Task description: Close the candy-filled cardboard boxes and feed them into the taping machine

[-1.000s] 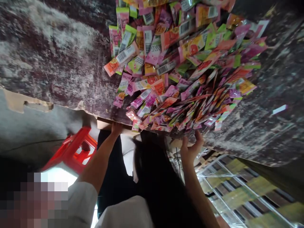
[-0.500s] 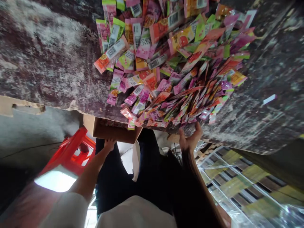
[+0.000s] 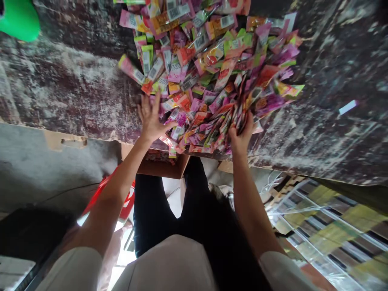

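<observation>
**Clerk:** Entry one. What has moved since half a second ago?

**Me:** My left hand (image 3: 150,121). It was down at the cardboard box (image 3: 160,165) under the counter's near edge; now it lies flat on the near-left fringe of the sachet pile (image 3: 212,64), fingers spread, closed on nothing. My right hand (image 3: 241,135) has come up from below the edge and into the pile's near side.

**Clerk:** Entry two. State of the right grip?

**Me:** Curled around a bunch of sachets (image 3: 235,117) standing on edge. The fingers are buried among the packets, so how tightly they close I cannot tell.

**Clerk:** Entry three. Where does the stock lie?

**Me:** One heap of small pink, orange, green and purple sachets, many showing barcodes, on the dark mottled counter (image 3: 69,89). It runs from the near edge to the far limit of view. A few hang over the near edge, above the open box, which sits just below, between my arms. Something patterned shows inside the box, too hidden to identify.

**Clerk:** Entry four. Progress?

**Me:** By my judgement, early. Nearly everything remains on the counter; only the near fringe is under my hands.

**Clerk:** Entry five. Sundries?

**Me:** A green object (image 3: 18,20) at the far left, a red stool (image 3: 127,202) near left below the counter, a lone pale slip (image 3: 348,107) at right, wrapped bundles (image 3: 327,226) lower right.
</observation>
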Motion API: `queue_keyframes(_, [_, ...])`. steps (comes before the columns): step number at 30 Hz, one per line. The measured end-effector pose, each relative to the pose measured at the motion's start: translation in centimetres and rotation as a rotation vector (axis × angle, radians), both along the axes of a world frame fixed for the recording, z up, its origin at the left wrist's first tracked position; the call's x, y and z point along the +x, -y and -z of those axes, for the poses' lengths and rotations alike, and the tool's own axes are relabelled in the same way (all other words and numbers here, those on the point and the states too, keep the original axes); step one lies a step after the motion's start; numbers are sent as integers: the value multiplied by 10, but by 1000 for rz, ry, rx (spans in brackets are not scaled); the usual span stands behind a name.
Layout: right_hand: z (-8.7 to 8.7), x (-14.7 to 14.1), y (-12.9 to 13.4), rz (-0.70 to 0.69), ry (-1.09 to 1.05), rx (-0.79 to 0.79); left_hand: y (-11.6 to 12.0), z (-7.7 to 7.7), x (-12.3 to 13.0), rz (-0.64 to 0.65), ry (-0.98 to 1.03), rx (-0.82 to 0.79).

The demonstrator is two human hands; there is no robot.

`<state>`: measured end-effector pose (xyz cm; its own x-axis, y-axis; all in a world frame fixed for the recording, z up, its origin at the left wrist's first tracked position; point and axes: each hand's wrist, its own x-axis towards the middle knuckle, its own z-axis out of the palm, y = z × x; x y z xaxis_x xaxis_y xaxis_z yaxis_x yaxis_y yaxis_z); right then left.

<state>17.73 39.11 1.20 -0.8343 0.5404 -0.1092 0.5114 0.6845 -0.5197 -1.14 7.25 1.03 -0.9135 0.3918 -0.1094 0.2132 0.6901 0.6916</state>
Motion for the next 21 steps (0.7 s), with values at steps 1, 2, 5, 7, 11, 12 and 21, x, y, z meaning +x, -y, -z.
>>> queue_keyframes(1, [-2,-1,13,17,-15,-12,-12,6,0,50,18,-10])
queue_keyframes(2, [-4,-2,27,29,-38,-26,-20,11,4,88,26,-14])
queue_keyframes(5, [-9,0,66,9,-68,-60,-26,18,23,151,21,-4])
queue_keyframes(7, [-11,3,92,-21,-63,-92,-16,19,38,205,20,28])
queue_keyframes(11, [-14,22,145,-79,8,-151,28,23,81,293,70,121])
queue_keyframes(12, [-14,29,157,-106,18,-165,42,24,96,297,88,131])
queue_keyframes(21, [16,94,223,-447,240,-323,140,38,188,552,405,-246])
